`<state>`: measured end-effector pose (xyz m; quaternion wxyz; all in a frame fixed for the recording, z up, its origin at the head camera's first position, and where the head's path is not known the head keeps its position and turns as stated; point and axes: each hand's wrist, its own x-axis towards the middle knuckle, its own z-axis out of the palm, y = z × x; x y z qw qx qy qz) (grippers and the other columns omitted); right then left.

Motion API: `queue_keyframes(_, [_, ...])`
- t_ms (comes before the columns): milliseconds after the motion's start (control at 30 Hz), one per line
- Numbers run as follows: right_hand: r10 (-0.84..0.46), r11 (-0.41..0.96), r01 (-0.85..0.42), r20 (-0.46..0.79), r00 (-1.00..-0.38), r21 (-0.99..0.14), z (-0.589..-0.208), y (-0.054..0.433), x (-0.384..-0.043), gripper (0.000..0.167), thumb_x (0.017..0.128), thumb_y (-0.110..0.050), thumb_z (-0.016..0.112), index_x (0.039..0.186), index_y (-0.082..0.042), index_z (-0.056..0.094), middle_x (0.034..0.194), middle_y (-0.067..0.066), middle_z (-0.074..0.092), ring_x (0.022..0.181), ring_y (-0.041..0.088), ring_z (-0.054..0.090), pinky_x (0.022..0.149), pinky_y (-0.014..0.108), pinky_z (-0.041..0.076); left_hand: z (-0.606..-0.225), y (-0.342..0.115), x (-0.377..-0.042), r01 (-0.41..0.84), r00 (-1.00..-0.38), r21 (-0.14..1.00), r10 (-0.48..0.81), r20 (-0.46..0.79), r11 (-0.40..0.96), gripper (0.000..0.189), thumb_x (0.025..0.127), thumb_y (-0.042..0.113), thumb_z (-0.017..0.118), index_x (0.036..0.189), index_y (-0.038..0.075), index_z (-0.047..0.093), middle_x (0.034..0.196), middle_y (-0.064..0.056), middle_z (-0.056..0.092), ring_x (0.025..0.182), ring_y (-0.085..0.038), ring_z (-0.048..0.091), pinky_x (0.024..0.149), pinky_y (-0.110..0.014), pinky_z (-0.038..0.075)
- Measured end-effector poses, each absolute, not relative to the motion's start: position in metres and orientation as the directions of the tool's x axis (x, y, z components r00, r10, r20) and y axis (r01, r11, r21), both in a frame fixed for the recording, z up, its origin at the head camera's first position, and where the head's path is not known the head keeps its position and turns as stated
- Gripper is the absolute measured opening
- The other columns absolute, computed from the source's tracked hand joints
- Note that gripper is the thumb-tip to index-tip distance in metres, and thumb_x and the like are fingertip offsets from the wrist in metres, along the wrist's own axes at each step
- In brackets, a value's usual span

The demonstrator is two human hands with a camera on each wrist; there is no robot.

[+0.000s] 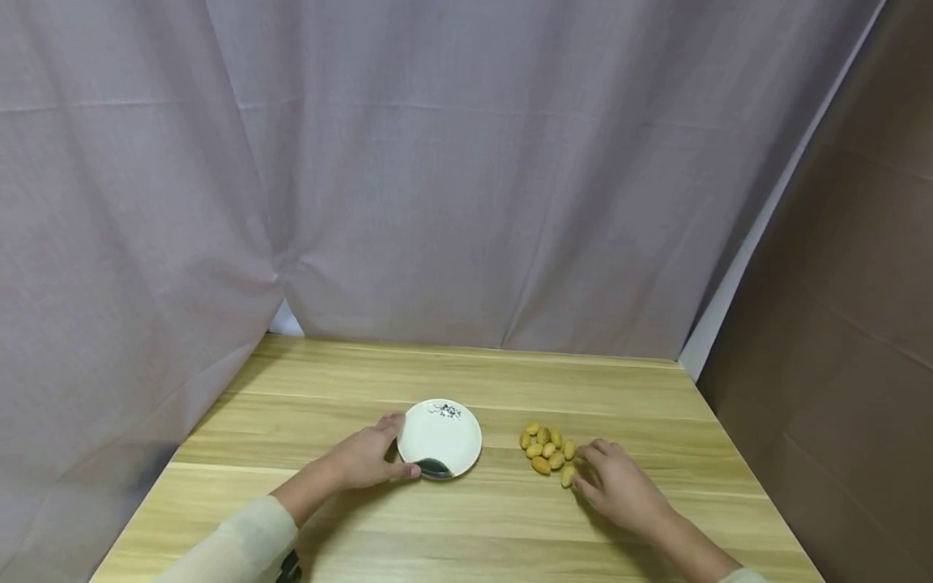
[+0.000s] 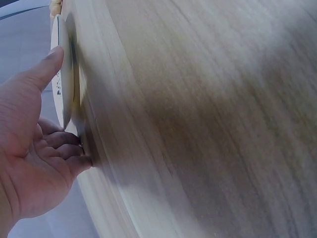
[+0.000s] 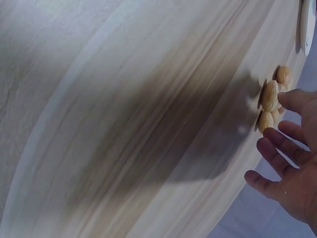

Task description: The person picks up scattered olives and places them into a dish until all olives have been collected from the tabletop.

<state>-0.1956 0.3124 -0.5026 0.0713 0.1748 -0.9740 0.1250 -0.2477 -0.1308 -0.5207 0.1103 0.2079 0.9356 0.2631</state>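
A small round white plate (image 1: 440, 437) with a dark floral print and a dark patch at its near rim lies on the wooden table. My left hand (image 1: 368, 457) holds the plate's left edge, thumb at the near rim and fingers at the far side. To the right of the plate lies a loose cluster of several yellowish-brown oval, nut-like pieces (image 1: 549, 449). My right hand (image 1: 619, 490) is at the cluster's right side, fingers spread and thumb close to the nearest piece (image 3: 270, 95). Nothing is seen gripped in it.
The wooden table (image 1: 452, 534) ends at a grey curtain (image 1: 437, 202) behind and to the left. A brown panel (image 1: 838, 324) stands along the right side. A small dark object (image 1: 289, 567) shows by the left sleeve.
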Motion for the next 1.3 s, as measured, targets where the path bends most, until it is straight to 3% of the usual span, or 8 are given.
queue_keyframes(300, [-0.365,0.895,-0.395,0.168,-0.916,-0.208,-0.511,0.309,-0.198,0.026,0.091,-0.012,0.090,0.116,-0.010,0.080,0.108,-0.003,0.075,0.103,0.019,0.072,0.093,0.044,0.067,-0.521,-0.131,-0.248,0.327,-0.889,0.536,0.445,-0.103,0.778,0.117,0.093,0.063,0.082,0.169,-0.009,0.031,0.178,-0.028,0.032,0.167,-0.045,0.034,0.138,-0.058,0.031])
queue_keyframes(567, [-0.417,0.871,-0.452,0.193,-0.888,-0.195,-0.511,0.308,-0.202,0.027,0.091,-0.012,0.091,0.116,-0.014,0.080,0.110,-0.006,0.073,0.101,0.015,0.071,0.089,0.040,0.066,-0.515,-0.130,-0.250,0.337,-0.889,0.537,0.449,-0.088,0.773,0.116,0.094,0.061,0.083,0.170,-0.009,0.030,0.179,-0.027,0.031,0.167,-0.046,0.033,0.138,-0.059,0.031])
queue_keyframes(1067, [-0.444,0.861,-0.468,0.156,-0.882,-0.199,-0.512,0.306,-0.200,0.020,0.092,-0.014,0.090,0.111,-0.014,0.082,0.104,-0.008,0.072,0.087,0.004,0.058,0.071,0.025,0.056,-0.517,-0.130,-0.247,0.331,-0.891,0.533,0.445,-0.095,0.778,0.117,0.092,0.061,0.085,0.169,-0.009,0.032,0.179,-0.025,0.034,0.166,-0.045,0.035,0.138,-0.059,0.032])
queue_keyframes(1300, [-0.433,0.867,-0.464,0.186,-0.882,-0.182,-0.512,0.305,-0.201,0.020,0.091,-0.014,0.091,0.109,-0.015,0.081,0.100,-0.009,0.069,0.085,0.002,0.052,0.069,0.024,0.053,-0.517,-0.130,-0.247,0.319,-0.894,0.544,0.436,-0.098,0.776,0.117,0.092,0.061,0.085,0.169,-0.009,0.032,0.178,-0.025,0.034,0.166,-0.046,0.036,0.138,-0.059,0.032])
